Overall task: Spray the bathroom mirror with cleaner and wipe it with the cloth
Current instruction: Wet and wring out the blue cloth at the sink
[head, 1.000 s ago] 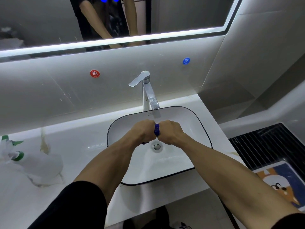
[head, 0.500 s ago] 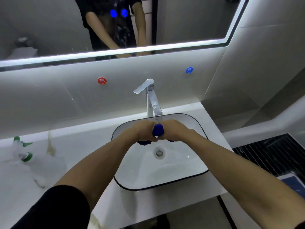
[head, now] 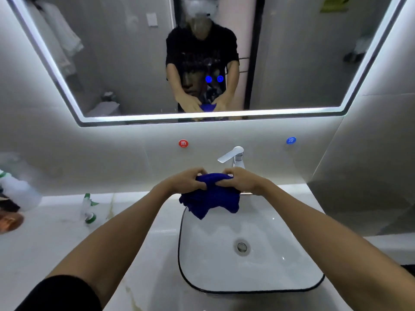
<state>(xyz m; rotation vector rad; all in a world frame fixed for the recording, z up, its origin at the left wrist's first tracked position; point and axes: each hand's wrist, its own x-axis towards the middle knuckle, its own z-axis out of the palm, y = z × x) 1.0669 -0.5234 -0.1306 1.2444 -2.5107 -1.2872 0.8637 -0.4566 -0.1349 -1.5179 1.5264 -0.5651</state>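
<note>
A dark blue cloth (head: 210, 198) hangs loosely above the back of the white sink basin (head: 258, 277). My left hand (head: 186, 181) grips its top left edge and my right hand (head: 241, 180) grips its top right edge, both held in front of the faucet. The lit-edged mirror (head: 112, 52) fills the wall above and reflects a person in a black shirt holding the cloth. A white spray bottle with a green nozzle (head: 89, 208) lies on the counter to the left, away from both hands.
A chrome faucet (head: 234, 157) stands behind the basin, partly hidden by my right hand. Red (head: 183, 143) and blue (head: 291, 140) round stickers are on the wall tile. A white plastic container (head: 20, 191) and a brown object (head: 9, 221) sit at the counter's far left.
The view has tilted up and now takes in the mirror. My hands have risen from inside the basin, and the cloth, squeezed into a tight twist before, now hangs spread out between them.
</note>
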